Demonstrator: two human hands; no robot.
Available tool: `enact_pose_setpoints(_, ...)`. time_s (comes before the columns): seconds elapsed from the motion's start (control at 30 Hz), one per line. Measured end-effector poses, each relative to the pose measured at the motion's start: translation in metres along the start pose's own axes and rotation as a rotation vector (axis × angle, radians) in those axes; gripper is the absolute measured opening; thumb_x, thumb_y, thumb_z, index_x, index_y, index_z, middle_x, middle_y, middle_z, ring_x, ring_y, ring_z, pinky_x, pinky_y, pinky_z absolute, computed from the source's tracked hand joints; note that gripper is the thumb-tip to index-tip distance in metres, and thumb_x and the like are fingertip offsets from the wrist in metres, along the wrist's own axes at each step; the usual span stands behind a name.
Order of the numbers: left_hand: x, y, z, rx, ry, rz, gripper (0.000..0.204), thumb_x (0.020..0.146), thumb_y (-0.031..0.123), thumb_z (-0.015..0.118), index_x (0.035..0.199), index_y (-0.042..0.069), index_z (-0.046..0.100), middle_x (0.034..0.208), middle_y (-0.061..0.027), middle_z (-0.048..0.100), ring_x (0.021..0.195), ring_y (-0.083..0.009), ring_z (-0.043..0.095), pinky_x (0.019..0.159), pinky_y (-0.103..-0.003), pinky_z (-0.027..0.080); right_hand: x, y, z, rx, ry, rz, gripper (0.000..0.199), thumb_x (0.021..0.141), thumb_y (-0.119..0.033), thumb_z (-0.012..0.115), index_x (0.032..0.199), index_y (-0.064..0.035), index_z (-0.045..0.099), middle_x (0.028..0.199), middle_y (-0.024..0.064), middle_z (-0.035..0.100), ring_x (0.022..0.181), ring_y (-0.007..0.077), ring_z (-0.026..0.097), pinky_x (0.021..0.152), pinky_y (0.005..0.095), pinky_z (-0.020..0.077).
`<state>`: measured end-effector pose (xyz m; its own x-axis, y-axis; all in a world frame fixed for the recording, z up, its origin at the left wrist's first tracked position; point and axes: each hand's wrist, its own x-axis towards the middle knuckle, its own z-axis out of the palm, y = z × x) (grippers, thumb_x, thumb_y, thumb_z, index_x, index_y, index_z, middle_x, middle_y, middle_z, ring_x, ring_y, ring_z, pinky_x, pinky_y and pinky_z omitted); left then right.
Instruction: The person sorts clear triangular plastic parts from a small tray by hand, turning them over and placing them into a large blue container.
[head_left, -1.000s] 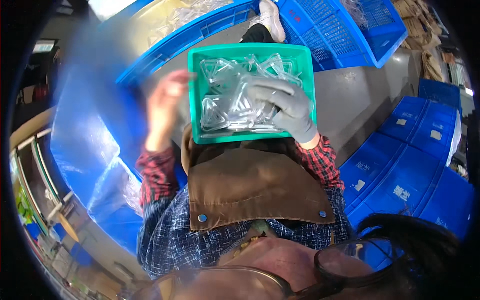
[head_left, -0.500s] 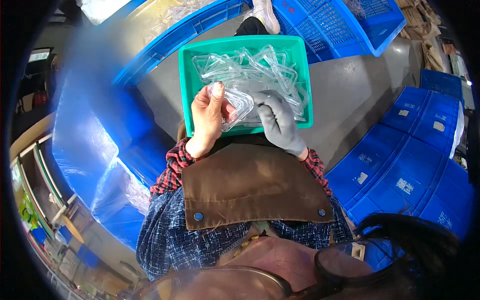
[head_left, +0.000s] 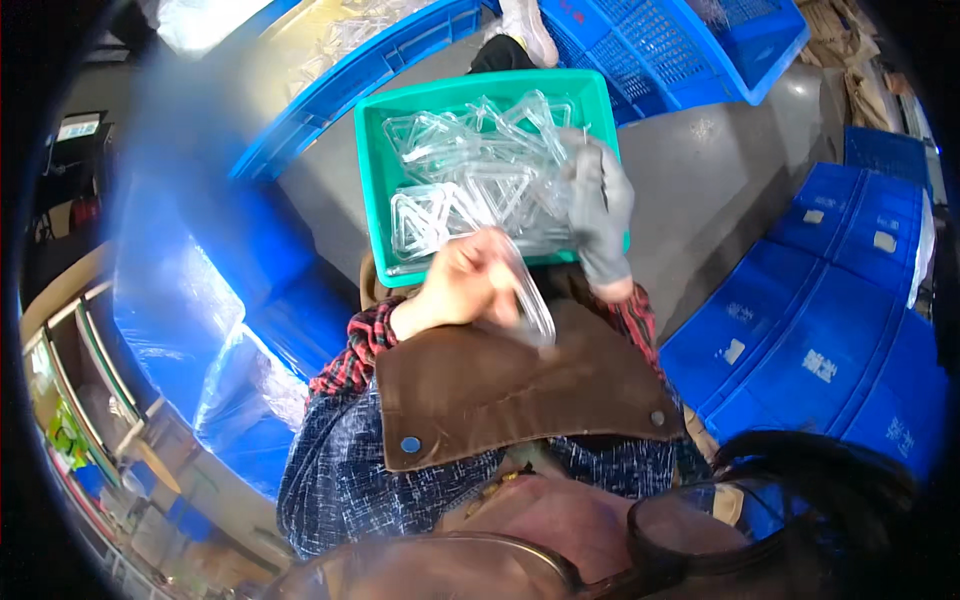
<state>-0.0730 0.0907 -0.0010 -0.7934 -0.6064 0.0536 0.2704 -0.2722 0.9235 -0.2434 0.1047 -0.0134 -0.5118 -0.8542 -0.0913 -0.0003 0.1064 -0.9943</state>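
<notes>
My bare left hand [head_left: 472, 282] is closed on a clear plastic triangular frame [head_left: 537, 310], held tilted over the near edge of a green tub [head_left: 372, 200] and above my brown apron. The hand and the piece are smeared by motion. My right hand [head_left: 600, 205], in a grey glove, is at the tub's right side with its fingers bent together. Whatever its fingertips pinch is too small to make out. Inside the tub lies a tangled heap of similar clear plastic frames [head_left: 450, 140], with some lined up nearer to me [head_left: 430, 215].
Blue crates [head_left: 660, 60] stand beyond the tub, one at the far left [head_left: 330, 110] holding clear pieces. Flattened blue boxes [head_left: 770, 320] are stacked at my right. Wrapped blue stacks [head_left: 175, 300] stand at my left. A shoe [head_left: 528, 35] shows past the tub.
My left hand has drawn the clear frame toward me and lowered it over the tub's near edge. My right hand has moved away from it, to the right and farther out.
</notes>
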Motion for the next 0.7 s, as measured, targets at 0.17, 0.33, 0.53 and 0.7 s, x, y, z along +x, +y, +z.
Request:
enact_pose_setpoints(0.17,0.013,-0.016,-0.028,-0.148,0.607,-0.142,0.031,0.09,0.032,0.045,0.076,0.004,0.048,0.058,-0.0068,0.057,0.048,-0.0102,0.052,0.046,-0.021,0.042,-0.009,-0.023,0.003,-0.118,-0.363,-0.045,0.016,0.087,-0.011,0.048,0.091,-0.0006,0.06,0.063,-0.0031,0.05,0.055,0.0028,0.041,0.05,0.0194,0.0349)
enact_pose_setpoints(0.33,0.013,-0.014,-0.032,-0.243,0.667,-0.069,0.026,0.091,0.026,0.046,0.085,0.001,0.052,0.073,-0.0094,0.062,0.062,-0.0104,0.056,0.056,-0.021,0.044,-0.014,-0.022,0.018,-0.073,-0.33,0.039,0.011,0.083,-0.009,0.055,0.086,0.0007,0.06,0.058,-0.006,0.045,0.051,0.0004,0.036,0.044,0.0181,0.0283)
enact_pose_setpoints(0.53,-0.019,-0.015,-0.053,0.019,0.583,-0.255,0.02,0.087,0.014,0.053,0.101,0.0,0.055,0.083,-0.0082,0.061,0.068,-0.0124,0.056,0.064,-0.027,0.049,-0.013,-0.001,0.021,-0.143,-0.315,0.066,0.012,0.083,-0.013,0.056,0.088,-0.0026,0.06,0.058,-0.001,0.05,0.047,0.0067,0.043,0.045,0.0225,0.0345)
enact_pose_setpoints(0.7,-0.118,0.024,-0.128,0.532,1.363,0.041,0.016,0.086,0.016,0.052,0.083,0.001,0.058,0.071,-0.0047,0.059,0.063,-0.011,0.054,0.059,-0.024,0.044,0.048,0.003,-0.018,-0.892,-0.269,-0.278,0.022,0.078,-0.023,0.057,0.097,-0.0119,0.06,0.084,0.0112,0.061,0.082,0.026,0.059,0.068,0.0348,0.0461)
